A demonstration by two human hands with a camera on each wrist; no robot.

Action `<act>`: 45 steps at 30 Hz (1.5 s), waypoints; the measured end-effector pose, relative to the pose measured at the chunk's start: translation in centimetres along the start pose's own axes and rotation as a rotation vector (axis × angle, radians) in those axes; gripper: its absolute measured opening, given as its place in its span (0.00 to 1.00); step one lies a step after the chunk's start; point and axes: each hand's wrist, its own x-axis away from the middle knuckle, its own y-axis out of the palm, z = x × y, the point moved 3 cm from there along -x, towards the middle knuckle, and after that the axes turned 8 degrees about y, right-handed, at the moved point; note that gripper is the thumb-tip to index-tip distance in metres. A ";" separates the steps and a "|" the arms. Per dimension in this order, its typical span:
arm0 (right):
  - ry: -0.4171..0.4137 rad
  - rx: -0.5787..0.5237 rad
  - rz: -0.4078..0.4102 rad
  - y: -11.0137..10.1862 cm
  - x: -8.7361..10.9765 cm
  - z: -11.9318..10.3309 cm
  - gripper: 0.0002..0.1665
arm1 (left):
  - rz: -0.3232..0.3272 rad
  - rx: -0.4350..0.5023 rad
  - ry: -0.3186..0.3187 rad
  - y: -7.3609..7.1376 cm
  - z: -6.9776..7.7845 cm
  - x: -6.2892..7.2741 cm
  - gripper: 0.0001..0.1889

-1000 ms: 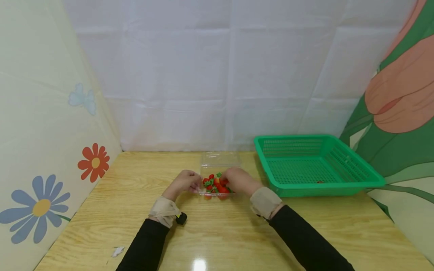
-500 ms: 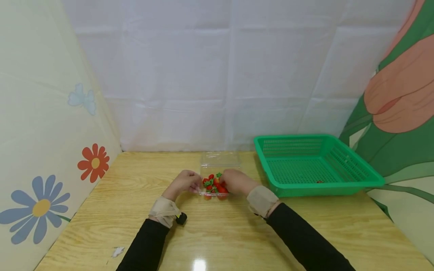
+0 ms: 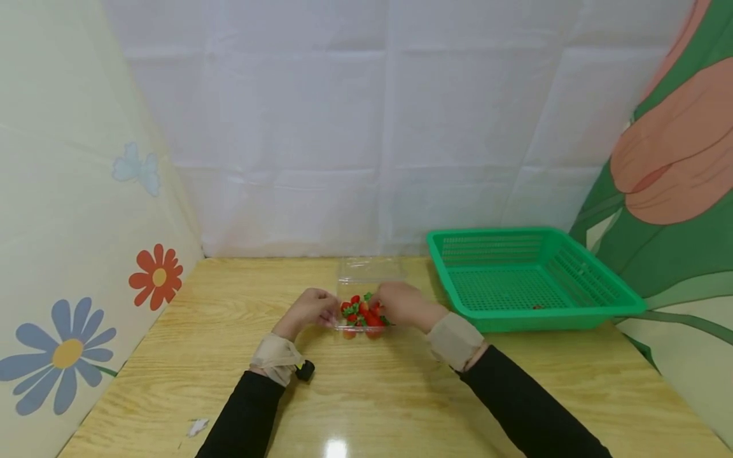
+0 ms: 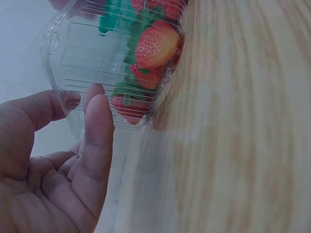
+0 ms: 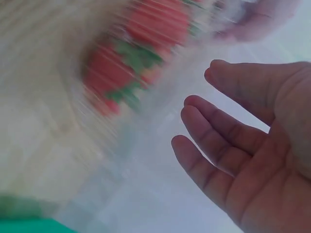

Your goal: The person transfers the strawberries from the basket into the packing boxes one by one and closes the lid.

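Observation:
A clear plastic clamshell box (image 4: 87, 48) holds several red strawberries (image 3: 373, 320) with green leaves. Its transparent lid (image 3: 371, 270) lies folded back toward the wall. At the box's left side, my left hand (image 3: 312, 308) pinches the plastic rim between thumb and fingers; the left wrist view shows this grip up close. My right hand (image 5: 248, 141) is over the right side of the box, fingers apart and slightly bent, with nothing between them. Strawberries (image 5: 109, 73) lie just beyond its fingertips, seen through the plastic and blurred.
To the right stands a green plastic basket (image 3: 535, 322) with a small red bit (image 3: 537, 307) at its floor. A torn white scrap (image 3: 198, 427) marks the wood-grain table (image 3: 355, 394) at front left. White cloth (image 3: 298, 127) hangs behind.
My right hand dips slightly left toward the strawberries, then draws back to the right with its fingers off them. My left hand stays at the box's rim.

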 end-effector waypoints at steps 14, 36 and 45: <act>0.119 -0.051 0.222 -6.7 6.7 6.1 0.16 | -0.008 -0.005 0.018 -0.2 0.1 -0.1 0.16; 0.416 -0.157 0.122 -4.0 12.4 20.3 0.20 | -0.004 -0.015 0.008 -0.1 0.0 -0.1 0.15; 0.467 -0.207 0.015 -3.4 12.5 22.9 0.22 | -0.003 -0.010 0.013 -0.2 -0.1 -0.2 0.15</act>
